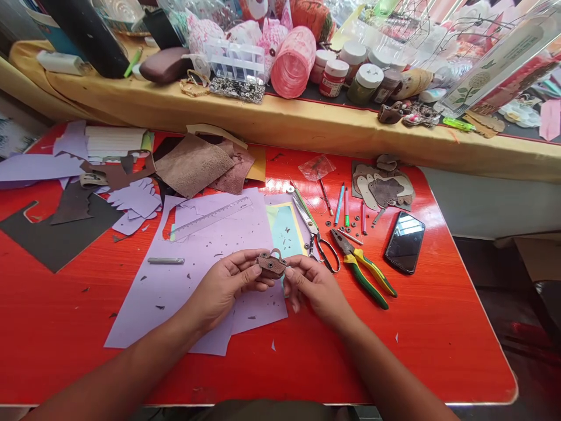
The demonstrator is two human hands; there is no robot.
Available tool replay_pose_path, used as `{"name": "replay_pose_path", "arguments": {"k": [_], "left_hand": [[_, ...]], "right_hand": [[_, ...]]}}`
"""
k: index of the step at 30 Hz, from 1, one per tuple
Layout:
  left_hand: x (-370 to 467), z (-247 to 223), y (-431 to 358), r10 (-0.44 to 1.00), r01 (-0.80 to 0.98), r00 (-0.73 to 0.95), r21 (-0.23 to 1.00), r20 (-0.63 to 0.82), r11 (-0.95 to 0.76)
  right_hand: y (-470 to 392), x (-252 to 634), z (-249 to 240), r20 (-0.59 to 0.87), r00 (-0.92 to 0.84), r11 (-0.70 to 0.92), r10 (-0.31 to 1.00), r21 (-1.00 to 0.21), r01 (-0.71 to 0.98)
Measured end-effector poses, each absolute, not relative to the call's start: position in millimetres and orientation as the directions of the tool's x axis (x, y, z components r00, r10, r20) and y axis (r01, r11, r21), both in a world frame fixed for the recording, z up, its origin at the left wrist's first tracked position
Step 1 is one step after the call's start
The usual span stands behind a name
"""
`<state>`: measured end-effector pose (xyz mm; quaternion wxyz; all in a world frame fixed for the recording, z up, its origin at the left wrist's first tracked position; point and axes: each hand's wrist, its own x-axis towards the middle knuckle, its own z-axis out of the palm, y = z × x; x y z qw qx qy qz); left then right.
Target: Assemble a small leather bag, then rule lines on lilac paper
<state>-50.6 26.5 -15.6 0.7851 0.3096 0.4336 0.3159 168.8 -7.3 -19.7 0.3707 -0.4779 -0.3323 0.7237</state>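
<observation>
The left hand point(221, 289) has a narrow grip on the left end of a small brown leather piece point(272, 268), while the right hand point(318, 289) pinches its right end. It is raised over the near edge of the purple paper point(243, 240), likely so its round metal fitting point(270, 265) faces the eyes. The paper probably shields the red surface point(438, 339) from dark scraps point(160, 307). To the right, pliers point(364, 282) and scissors point(308, 217) lie handles nearest, presumably for easy reach, with a phone point(404, 242) farther right.
</observation>
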Motion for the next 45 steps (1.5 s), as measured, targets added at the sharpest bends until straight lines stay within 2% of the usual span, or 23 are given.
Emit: {"name": "replay_pose_path", "arguments": {"k": [4, 10, 14, 25, 45], "left_hand": [[-51.5, -13.4, 26.5, 0.753, -0.23, 0.443, 0.75, -0.487, 0.62], [-54.1, -12.3, 28.2, 0.699, -0.32, 0.519, 0.646, -0.492, 0.693], [-52.7, -11.6, 28.6, 0.683, -0.312, 0.509, 0.628, -0.523, 0.713], [-47.5, -13.3, 26.2, 0.729, -0.273, 0.418, 0.691, -0.542, 0.67], [-47.0, -7.5, 27.9, 0.739, -0.246, 0.411, 0.716, -0.534, 0.653]], "right_hand": [[-7.4, 169.5, -22.2, -0.45, -0.268, -0.511, 0.852, -0.828, -0.233], [-7.7, 171.9, -24.5, -0.45, -0.265, -0.511, 0.853, -0.823, -0.248], [-8.3, 172.2, -25.2, -0.444, -0.277, -0.512, 0.852, -0.817, -0.266], [-8.4, 172.2, -26.7, -0.427, -0.289, -0.501, 0.857, -0.82, -0.277], [-8.6, 172.7, -25.9, -0.416, -0.29, -0.492, 0.862, -0.824, -0.281]]}}
